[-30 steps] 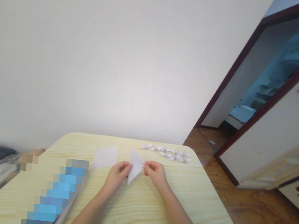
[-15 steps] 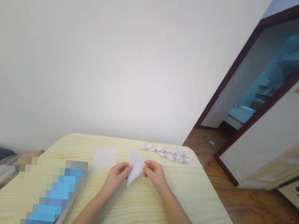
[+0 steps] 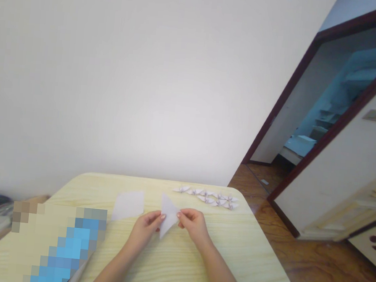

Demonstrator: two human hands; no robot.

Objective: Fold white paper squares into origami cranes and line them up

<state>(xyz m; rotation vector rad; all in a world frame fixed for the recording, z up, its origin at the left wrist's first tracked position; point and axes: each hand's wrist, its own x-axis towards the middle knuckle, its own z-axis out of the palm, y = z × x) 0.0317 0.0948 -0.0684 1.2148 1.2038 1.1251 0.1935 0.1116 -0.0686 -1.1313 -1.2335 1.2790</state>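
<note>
Wood-grain counter (image 3: 245, 266) below: I confirm the left hand (image 3: 144, 233) and right hand (image 3: 195, 226) nearly closed, pinching a folded paper triangle (image 3: 168, 215) between them, held above the counter, just beside a paper square (image 3: 128, 205).

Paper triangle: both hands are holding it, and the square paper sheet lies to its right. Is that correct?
No: the head view shows the square paper sheet to the left of the paper triangle, not its right. The left hand and right hand do both hold it.

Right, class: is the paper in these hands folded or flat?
Folded: the white paper, pinched by left hand and right hand, forms a triangle, unlike the square sheet.
</note>
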